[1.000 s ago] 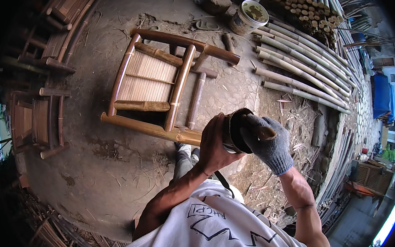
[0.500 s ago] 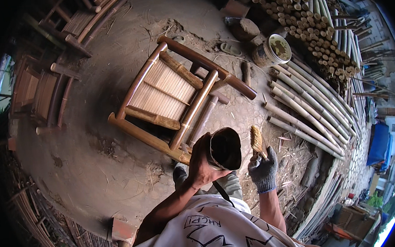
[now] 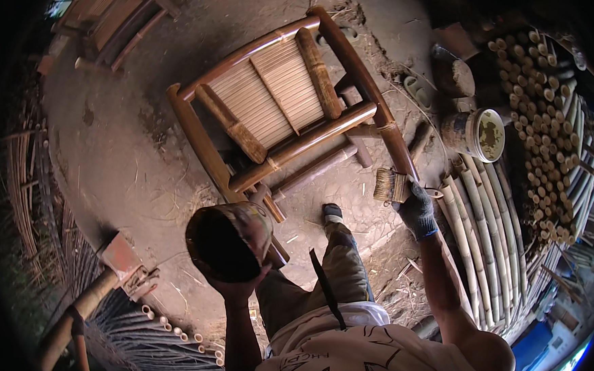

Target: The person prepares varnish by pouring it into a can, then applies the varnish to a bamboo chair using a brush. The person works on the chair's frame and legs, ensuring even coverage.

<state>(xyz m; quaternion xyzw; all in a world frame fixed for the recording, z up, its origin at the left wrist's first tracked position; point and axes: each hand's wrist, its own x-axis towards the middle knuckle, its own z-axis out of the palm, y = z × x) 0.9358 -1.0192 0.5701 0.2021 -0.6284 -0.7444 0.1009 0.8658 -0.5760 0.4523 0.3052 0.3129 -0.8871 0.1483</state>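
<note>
My left hand (image 3: 240, 284) is wrapped around the lower side of a dark, wide-mouthed tin (image 3: 221, 213), whose inside is too dark to make out. My right hand (image 3: 418, 212), in a grey knit glove with a blue cuff, grips a flat brush (image 3: 389, 185) with tan bristles pointing left. The brush is beside the right leg of a glossy brown bamboo chair (image 3: 305, 146), and whether they touch I cannot tell. Light slats (image 3: 270, 85) fill the chair's panel. The tin is in front of the chair's near left leg.
A pale bucket (image 3: 472, 137) with residue on its lid stands at the right, near long bamboo poles (image 3: 487, 242) and a stack of cut bamboo (image 3: 542, 130). Another bamboo chair (image 3: 118, 33) is at the far left. Thin sticks (image 3: 151, 351) and a brick (image 3: 119, 254) lie at the left.
My view has turned, and the chair now appears more squarely ahead. The tin has moved left, away from the brush. My right hand has reached forward with the brush to the chair's right leg.
</note>
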